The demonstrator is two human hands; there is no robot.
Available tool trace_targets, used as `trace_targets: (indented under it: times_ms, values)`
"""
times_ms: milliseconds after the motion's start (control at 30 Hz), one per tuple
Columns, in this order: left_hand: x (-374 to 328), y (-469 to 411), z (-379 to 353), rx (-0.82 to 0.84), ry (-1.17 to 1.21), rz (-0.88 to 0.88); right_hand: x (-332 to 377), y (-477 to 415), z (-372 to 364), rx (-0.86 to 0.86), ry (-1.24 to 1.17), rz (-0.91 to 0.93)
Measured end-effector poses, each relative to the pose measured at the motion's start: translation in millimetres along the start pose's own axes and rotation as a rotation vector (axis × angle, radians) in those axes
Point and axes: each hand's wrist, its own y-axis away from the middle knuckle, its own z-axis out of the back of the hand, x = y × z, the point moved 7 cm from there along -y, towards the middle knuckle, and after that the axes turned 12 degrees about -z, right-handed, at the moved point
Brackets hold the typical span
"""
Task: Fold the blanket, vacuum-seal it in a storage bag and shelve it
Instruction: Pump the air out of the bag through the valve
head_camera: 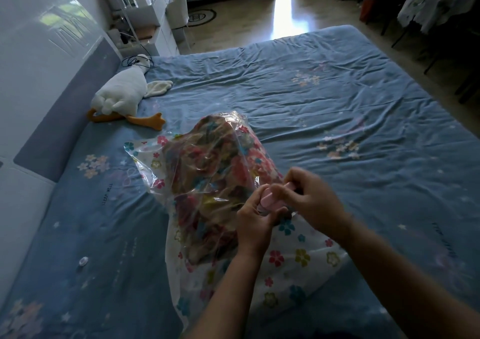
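Note:
A clear storage bag [298, 255] printed with coloured flowers lies on the blue bed sheet [337, 100]. The folded, multicoloured blanket [213, 172] sits bunched inside it. Over the bag's right side, both hands meet around a small pink object [267, 198]. My left hand [255, 220] grips it from below with curled fingers. My right hand [309, 198] pinches its upper end from the right. Most of the pink object is hidden by the fingers.
A white plush goose [122, 97] with orange feet lies at the bed's left by the padded headboard [52, 136]. A small clear round cap [83, 260] rests on the sheet at left. White shelves [145, 14] and a clothes rack [436, 3] stand beyond the bed.

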Motion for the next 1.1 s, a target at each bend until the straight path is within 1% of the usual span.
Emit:
trace_targets:
  times_ms: [67, 133, 200, 300, 367, 400, 433, 533, 567, 600, 667, 700, 767, 800, 833, 867, 900, 1033, 1067, 1100]
  values:
    - [4.3, 3.2, -1.7, -0.001, -0.010, 0.015, -32.0, -9.2, -10.4, -0.038, 0.147, -0.124]
    - [4.3, 4.6, -0.1, -0.010, 0.002, 0.021, -27.3, -4.7, -9.5, -0.060, 0.133, -0.109]
    - [4.1, 2.7, 0.9, 0.010, 0.011, 0.003, 7.1, 12.4, 1.9, -0.034, -0.019, -0.011]
    - [0.8, 2.6, 7.3, -0.019, 0.017, -0.001, 59.6, 41.5, 20.3, 0.123, -0.328, 0.126]
    - [1.8, 2.5, 5.7, -0.024, 0.016, 0.010, 67.2, 45.7, 25.2, 0.156, -0.419, 0.155]
    - [3.7, 2.6, 4.2, -0.026, 0.019, 0.021, 60.4, 40.9, 24.0, 0.131, -0.401, 0.132]
    - [3.6, 2.5, 2.9, -0.027, 0.025, 0.028, 47.7, 32.7, 19.5, 0.082, -0.323, 0.086]
    - [9.3, 1.2, -1.8, -0.014, -0.012, 0.029, -10.7, 2.3, -3.5, -0.036, 0.051, -0.101]
    - [8.6, 2.5, -1.7, -0.019, -0.020, 0.028, -25.0, -2.2, -8.2, -0.051, 0.115, -0.158]
    - [7.2, 3.9, -0.7, -0.027, -0.012, 0.029, -29.7, -3.0, -9.5, -0.062, 0.123, -0.178]
    - [4.5, 2.3, 0.2, -0.019, 0.020, 0.010, -9.1, 5.8, -3.2, -0.037, 0.021, -0.113]
    - [4.0, 0.8, 1.4, -0.012, 0.026, 0.006, 11.6, 14.4, 4.1, -0.006, -0.099, -0.057]
    - [2.0, -0.7, 5.0, -0.018, 0.038, 0.015, 49.9, 31.3, 19.1, 0.110, -0.393, 0.041]
    - [1.6, -0.9, 5.5, -0.022, 0.032, 0.015, 63.3, 36.8, 25.0, 0.156, -0.490, 0.088]
    - [0.3, -0.9, 5.0, -0.026, 0.024, 0.011, 69.8, 39.3, 28.2, 0.177, -0.530, 0.111]
    - [0.2, -1.0, 4.4, -0.030, 0.014, 0.009, 68.7, 37.0, 28.0, 0.179, -0.521, 0.108]
    - [-0.5, -1.0, 3.6, -0.036, 0.018, 0.006, 62.3, 32.7, 25.0, 0.155, -0.454, 0.084]
    - [3.9, -1.2, 1.5, -0.028, 0.002, 0.002, -5.5, 0.5, -1.2, 0.004, 0.068, -0.111]
    - [3.1, -0.6, 2.3, -0.027, -0.011, 0.000, -16.3, -2.6, -3.1, -0.016, 0.110, -0.140]
    - [3.5, -0.1, 2.7, -0.023, -0.011, -0.003, -15.7, -1.2, -2.7, -0.019, 0.103, -0.134]
